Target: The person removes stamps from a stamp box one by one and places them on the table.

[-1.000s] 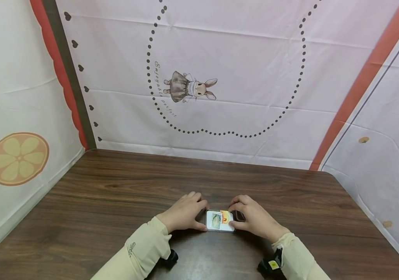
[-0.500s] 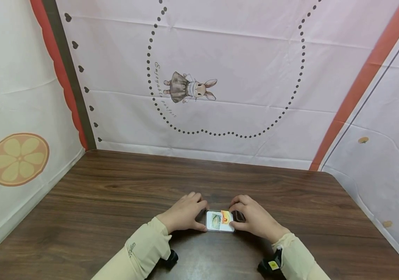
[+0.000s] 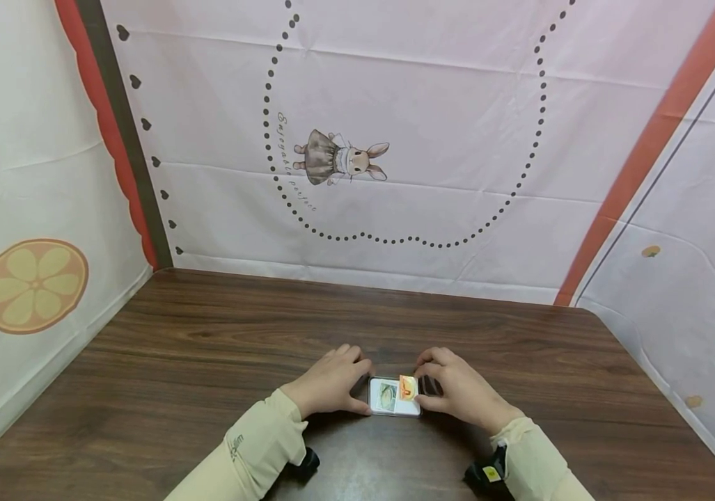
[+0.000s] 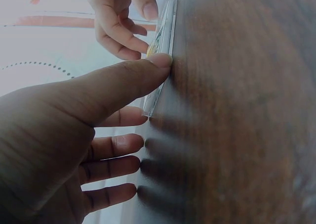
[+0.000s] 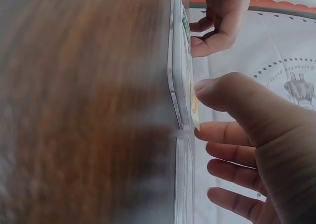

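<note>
A flat clear plastic case lies on the table, its see-through lid folded out to the right. White cards fill it, one with a green picture. On top at the right is a small orange-and-yellow picture card. My left hand holds the case's left end, thumb at the near corner and index finger at the far one; its other fingertips rest on the table. My right hand pinches the orange-and-yellow card between thumb and index finger, above the lid, which it partly hides.
The brown wood-grain table spreads around the hands. Printed cloth with a rabbit picture hangs behind it, and more cloth covers both sides. A black wrist device sits by the right sleeve, another by the left.
My right hand has shifted slightly right, and the orange-and-yellow card has slid a little to the right with it. The left hand and the case stay in place.
</note>
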`<state>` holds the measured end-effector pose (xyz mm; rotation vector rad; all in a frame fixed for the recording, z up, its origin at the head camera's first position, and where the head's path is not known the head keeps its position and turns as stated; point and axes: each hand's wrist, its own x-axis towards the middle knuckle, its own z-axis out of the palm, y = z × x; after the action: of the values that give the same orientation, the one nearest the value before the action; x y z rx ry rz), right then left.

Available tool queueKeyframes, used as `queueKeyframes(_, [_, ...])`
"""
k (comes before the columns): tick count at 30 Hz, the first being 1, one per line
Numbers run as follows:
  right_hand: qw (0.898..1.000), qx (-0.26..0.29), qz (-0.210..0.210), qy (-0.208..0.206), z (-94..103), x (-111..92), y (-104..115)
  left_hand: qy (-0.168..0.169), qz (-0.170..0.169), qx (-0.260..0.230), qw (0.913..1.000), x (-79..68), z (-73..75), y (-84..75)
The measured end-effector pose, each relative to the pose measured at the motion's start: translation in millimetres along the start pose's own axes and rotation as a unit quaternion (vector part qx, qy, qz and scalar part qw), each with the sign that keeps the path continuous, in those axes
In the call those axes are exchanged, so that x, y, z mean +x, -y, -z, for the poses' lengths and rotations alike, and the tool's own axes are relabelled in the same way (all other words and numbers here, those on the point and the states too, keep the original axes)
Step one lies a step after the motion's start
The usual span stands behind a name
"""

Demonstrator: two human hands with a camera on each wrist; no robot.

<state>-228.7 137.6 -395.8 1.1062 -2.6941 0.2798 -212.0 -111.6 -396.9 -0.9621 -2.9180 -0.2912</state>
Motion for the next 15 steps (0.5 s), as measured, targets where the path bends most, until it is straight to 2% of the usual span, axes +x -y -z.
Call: queueKeyframes(15, [1.0, 0.005, -0.004, 0.009, 1.9, -1.1, -0.9, 0.0, -0.001, -0.004, 1.0, -0.6, -0.3, 0.5])
